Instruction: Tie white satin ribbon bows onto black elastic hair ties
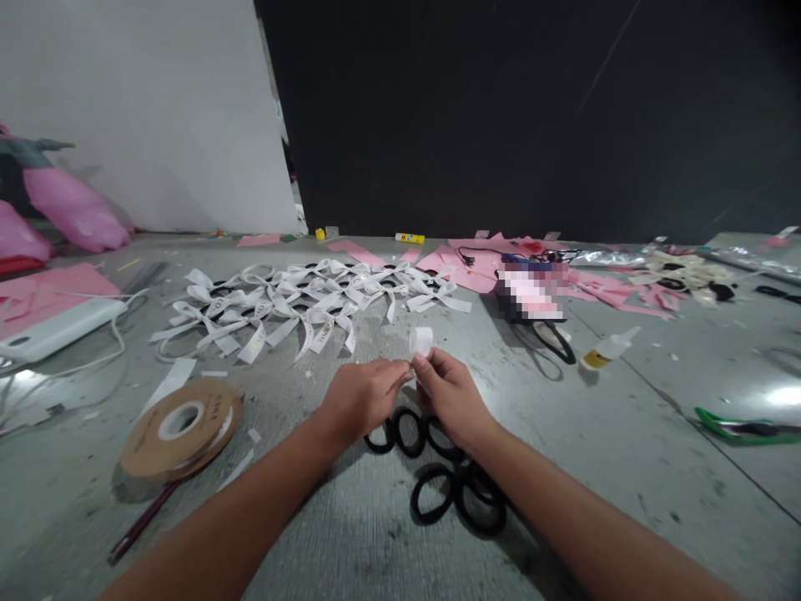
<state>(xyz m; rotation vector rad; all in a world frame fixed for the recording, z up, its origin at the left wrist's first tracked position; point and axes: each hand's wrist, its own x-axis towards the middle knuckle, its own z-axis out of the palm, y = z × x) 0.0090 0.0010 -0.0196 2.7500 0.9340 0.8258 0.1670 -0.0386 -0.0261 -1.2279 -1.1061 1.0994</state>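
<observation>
Both hands meet near the middle of the view, above the grey surface. My right hand [451,392] pinches a looped piece of white ribbon [421,340] between thumb and forefinger. Touching it at the lower end, my left hand [368,392] has its fingers pressed together; whatever lies between them is hidden. Several black hair ties [409,432] lie just below the hands, partly covered by them. Beyond the hands is a group of white ribbon bows [300,305], with black hair ties showing beneath some of them.
At left lie a cardboard ribbon spool [141,442], a dark pen-like stick [143,523] and a white power strip [66,327]. To the right are a small glue bottle [610,349], a green-handled cutter [744,427] and pink scraps [463,267]. A yellow tube [410,239] lies by the dark wall.
</observation>
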